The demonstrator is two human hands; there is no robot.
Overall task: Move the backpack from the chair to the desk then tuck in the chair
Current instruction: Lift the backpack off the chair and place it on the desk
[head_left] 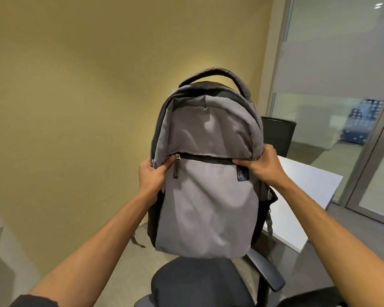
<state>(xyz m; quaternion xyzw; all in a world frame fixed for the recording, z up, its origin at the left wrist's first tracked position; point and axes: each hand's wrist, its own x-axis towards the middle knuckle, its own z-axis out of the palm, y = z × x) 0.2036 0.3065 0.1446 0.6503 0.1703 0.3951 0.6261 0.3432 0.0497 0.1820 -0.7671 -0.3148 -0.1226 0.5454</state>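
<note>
Left of the backpack [206, 173], the left hand [152, 173] is gripping its side seam, thumb pressing by the zipper pull [176, 167]. The grey backpack is hanging upright just above the chair [200, 282] seat, pockets zipped, contents hidden. A small dark logo patch [242, 174] is showing an unreadable emblem. The right hand [264, 166] is pinching fabric beside it. The white desk [304, 196] is sitting right of the backpack.

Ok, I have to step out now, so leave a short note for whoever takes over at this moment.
Left hand and right hand: each grips a side of the grey backpack, held upright.
Backpack: lifted, above the chair seat; whether it clears the seat is unclear.
White desk: to the right, behind the backpack.
Left: set the backpack on the desk, then tuck in the chair.
</note>
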